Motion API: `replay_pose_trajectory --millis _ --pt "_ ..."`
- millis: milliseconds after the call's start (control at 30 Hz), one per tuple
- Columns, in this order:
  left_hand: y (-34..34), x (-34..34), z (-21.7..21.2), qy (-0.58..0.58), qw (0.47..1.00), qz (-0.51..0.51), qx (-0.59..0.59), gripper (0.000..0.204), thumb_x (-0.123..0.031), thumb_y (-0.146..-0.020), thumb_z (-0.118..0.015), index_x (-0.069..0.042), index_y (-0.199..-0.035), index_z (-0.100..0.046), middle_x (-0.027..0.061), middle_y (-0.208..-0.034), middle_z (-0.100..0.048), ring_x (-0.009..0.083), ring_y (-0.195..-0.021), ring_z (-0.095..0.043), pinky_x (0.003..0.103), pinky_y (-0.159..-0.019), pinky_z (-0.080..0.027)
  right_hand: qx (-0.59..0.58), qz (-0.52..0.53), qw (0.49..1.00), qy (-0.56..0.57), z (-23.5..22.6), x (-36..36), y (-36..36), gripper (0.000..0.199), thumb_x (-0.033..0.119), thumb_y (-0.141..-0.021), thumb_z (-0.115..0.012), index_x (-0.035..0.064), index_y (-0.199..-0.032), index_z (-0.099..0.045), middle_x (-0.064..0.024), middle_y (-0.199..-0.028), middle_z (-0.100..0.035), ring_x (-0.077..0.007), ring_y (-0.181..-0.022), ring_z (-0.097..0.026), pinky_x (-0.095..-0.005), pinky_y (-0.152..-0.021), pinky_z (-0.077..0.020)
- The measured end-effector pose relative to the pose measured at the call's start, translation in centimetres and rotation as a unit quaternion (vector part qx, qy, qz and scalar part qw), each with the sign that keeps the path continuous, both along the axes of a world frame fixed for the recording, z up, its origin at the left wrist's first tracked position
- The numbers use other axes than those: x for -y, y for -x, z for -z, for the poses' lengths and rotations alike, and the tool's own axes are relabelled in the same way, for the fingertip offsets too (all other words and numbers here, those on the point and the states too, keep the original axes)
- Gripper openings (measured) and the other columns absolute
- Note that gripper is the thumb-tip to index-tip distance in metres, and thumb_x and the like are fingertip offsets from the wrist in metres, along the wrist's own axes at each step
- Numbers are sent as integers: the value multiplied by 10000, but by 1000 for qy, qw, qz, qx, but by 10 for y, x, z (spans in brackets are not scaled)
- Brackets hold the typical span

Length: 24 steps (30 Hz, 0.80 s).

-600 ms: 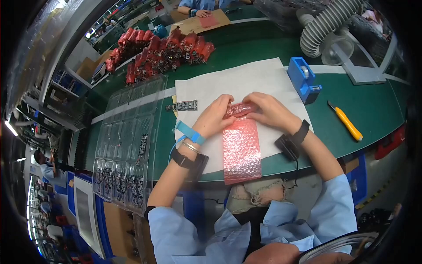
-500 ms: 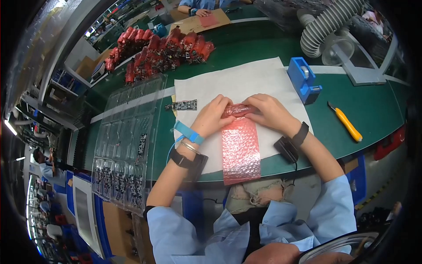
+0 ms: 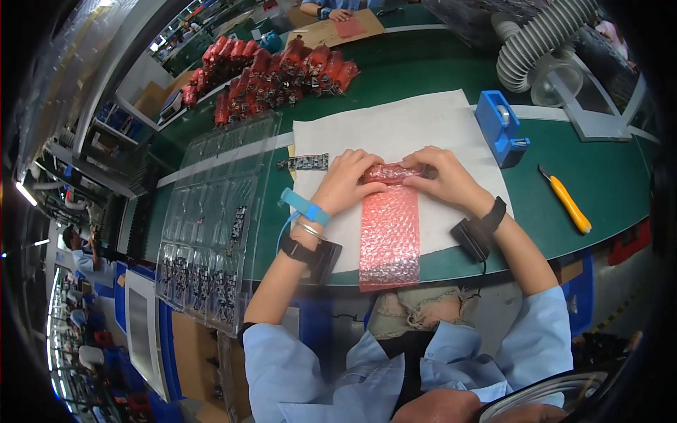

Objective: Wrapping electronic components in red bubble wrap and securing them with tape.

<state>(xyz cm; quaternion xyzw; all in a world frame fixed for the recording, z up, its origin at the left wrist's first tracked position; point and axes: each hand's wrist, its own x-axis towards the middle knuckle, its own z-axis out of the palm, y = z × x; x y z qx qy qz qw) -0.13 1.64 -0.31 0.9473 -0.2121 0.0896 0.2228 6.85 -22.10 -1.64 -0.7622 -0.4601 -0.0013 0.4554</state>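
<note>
My left hand and my right hand are closed on the two ends of a rolled-up part of pink bubble wrap. Thumbs lie on the near side of the roll, fingers over its far side. From the roll a flat strip of the wrap runs toward me, past the table's near edge. Something dark shows at the roll's right end; what is inside I cannot make out. Left of my left hand, a bare circuit board lies across the left edge of the white sheet.
A clear plastic tray with several circuit boards stands at left. Red-wrapped bundles are heaped at the far left. To the right are a blue tape dispenser, a yellow-handled cutter and a grey duct hose. A co-worker's hand rests across the table.
The whole view has shifted slightly, so table and things appear farther right. Both hands keep hold of the bubble wrap roll, and my right fingers have lifted and bent a little at its right end.
</note>
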Motion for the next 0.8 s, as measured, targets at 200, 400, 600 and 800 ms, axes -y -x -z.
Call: replay_pose_trajectory --millis 200,400,600,800 --pt "4 -83 -4 6 994 -57 89 437 -272 -806 -711 -82 -1183 -598 99 -1142 -586 277 -1146 -488 384 -1007 -350 -1 -2 1000 -3 -1 -2 1 248 103 -768 -745 -6 -961 -634 -130 -888 -647 -254 -782 -618 -326 -711 -501" --pt "7 -106 -14 -141 975 -155 -74 390 -216 -817 -708 -55 -1164 -633 90 -1108 -606 249 -1099 -536 365 -977 -383 17 -4 1000 -11 1 -1 -1 238 108 -768 -745 -5 -943 -630 -134 -860 -637 -261 -765 -612 -331 -725 -496" --pt "10 -59 -36 68 991 -106 -42 330 -141 -803 -712 -20 -1107 -664 99 -1042 -611 242 -943 -596 306 -828 -460 20 -23 1000 4 1 3 -4 301 100 -766 -743 2 -1007 -593 -156 -899 -644 -294 -813 -633 -352 -777 -498" --pt "9 20 -39 91 994 -23 -50 335 -132 -812 -699 -12 -1122 -657 108 -997 -596 247 -909 -594 317 -796 -475 -56 4 998 -24 2 1 0 476 97 -757 -745 36 -1153 -487 -202 -977 -656 -341 -934 -645 -384 -824 -501"
